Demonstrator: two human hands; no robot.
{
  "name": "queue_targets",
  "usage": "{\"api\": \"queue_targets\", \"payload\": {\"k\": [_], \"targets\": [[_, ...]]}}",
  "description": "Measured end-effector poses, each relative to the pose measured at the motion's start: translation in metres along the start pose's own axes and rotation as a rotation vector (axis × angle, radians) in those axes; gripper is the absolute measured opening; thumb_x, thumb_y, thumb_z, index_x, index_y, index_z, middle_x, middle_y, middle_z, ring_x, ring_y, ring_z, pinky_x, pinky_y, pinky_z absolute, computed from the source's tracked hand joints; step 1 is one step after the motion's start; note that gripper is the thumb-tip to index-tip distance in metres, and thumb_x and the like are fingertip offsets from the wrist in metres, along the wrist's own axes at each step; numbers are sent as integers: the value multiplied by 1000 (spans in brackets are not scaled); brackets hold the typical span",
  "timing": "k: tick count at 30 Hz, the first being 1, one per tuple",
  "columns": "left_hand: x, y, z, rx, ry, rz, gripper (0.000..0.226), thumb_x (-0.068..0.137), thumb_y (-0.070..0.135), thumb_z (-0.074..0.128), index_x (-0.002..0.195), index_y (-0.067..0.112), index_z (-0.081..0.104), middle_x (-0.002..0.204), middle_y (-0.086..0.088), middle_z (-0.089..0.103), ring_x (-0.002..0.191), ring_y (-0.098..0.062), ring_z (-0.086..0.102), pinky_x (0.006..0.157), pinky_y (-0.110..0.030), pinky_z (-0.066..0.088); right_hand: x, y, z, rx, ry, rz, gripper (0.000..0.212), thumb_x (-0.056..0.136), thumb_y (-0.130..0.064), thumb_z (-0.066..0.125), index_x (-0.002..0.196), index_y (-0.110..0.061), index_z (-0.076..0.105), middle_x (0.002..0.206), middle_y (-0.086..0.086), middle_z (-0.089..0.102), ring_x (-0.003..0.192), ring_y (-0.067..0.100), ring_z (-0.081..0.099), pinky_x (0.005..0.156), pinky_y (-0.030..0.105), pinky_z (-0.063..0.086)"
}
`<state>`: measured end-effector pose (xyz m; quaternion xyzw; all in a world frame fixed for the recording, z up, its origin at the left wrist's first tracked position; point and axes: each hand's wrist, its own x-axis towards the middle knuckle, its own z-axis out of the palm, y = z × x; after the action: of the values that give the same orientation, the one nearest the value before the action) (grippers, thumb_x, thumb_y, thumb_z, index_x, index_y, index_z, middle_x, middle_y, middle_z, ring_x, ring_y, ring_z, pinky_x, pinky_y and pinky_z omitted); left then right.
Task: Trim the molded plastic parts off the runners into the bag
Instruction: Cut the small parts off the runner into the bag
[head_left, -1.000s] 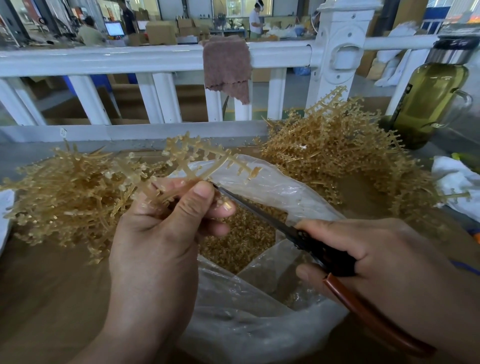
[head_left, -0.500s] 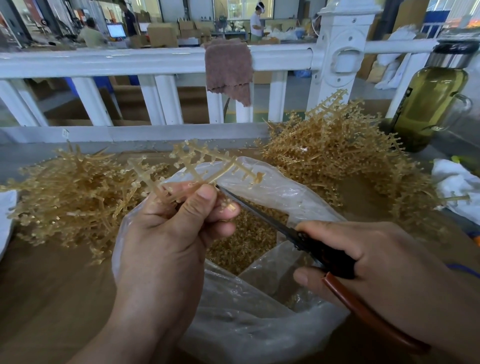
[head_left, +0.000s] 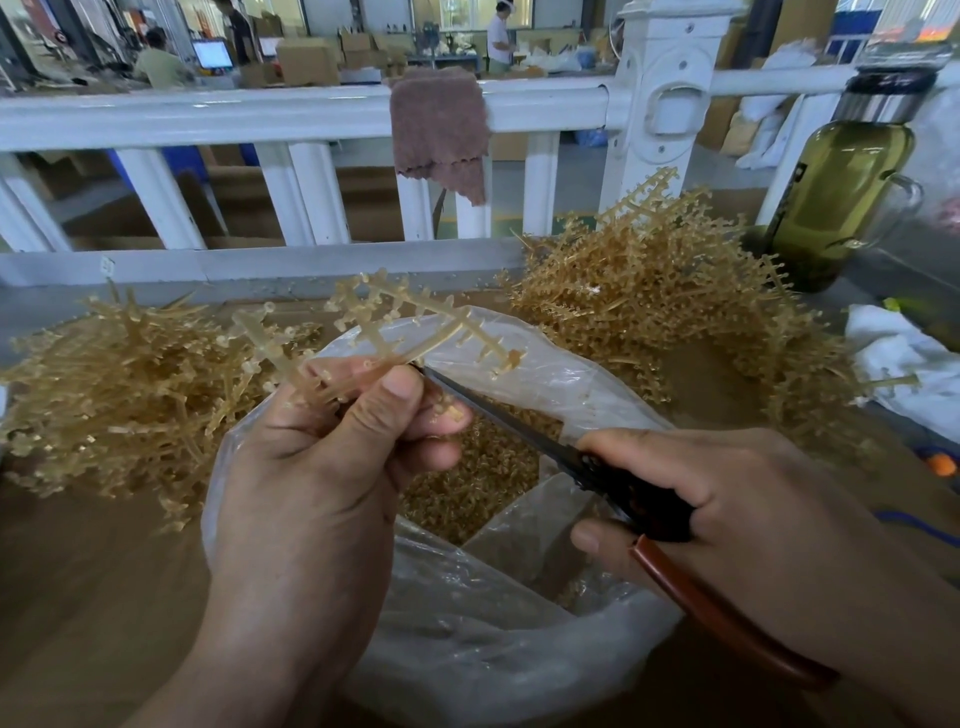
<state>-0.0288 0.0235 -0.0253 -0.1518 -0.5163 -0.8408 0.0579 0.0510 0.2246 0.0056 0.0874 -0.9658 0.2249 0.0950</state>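
My left hand (head_left: 311, 488) pinches a tan branched runner (head_left: 395, 332) above a clear plastic bag (head_left: 467, 639). Small parts still cling to the runner's upper side twigs. My right hand (head_left: 737, 525) grips scissors (head_left: 597, 467) with a black pivot and brown handles. The blade tips touch the runner just beside my left thumb. Inside the bag lies a heap of small tan cut parts (head_left: 483, 478).
A pile of tan runners (head_left: 119, 384) lies left of the bag, a taller pile (head_left: 670, 312) behind it to the right. A white railing (head_left: 260, 114) with a brown cloth (head_left: 441, 130) runs across the back. A green bottle (head_left: 841, 192) and white cloth (head_left: 914, 358) sit right.
The runner in my left hand has risen and tilted higher over the bag. The scissors stay at its base beside my thumb.
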Motion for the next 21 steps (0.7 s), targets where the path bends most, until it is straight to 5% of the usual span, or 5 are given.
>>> {"api": "queue_targets", "payload": {"k": [21], "targets": [[2, -3, -5, 16, -39, -15, 9, 80, 30, 79, 78, 21, 76, 74, -4, 74, 73, -14, 74, 61, -21, 56, 0, 0, 4, -39, 42, -45, 28, 80, -60, 49, 89, -38, 63, 61, -21, 52, 64, -5, 53, 58, 10, 39]]}}
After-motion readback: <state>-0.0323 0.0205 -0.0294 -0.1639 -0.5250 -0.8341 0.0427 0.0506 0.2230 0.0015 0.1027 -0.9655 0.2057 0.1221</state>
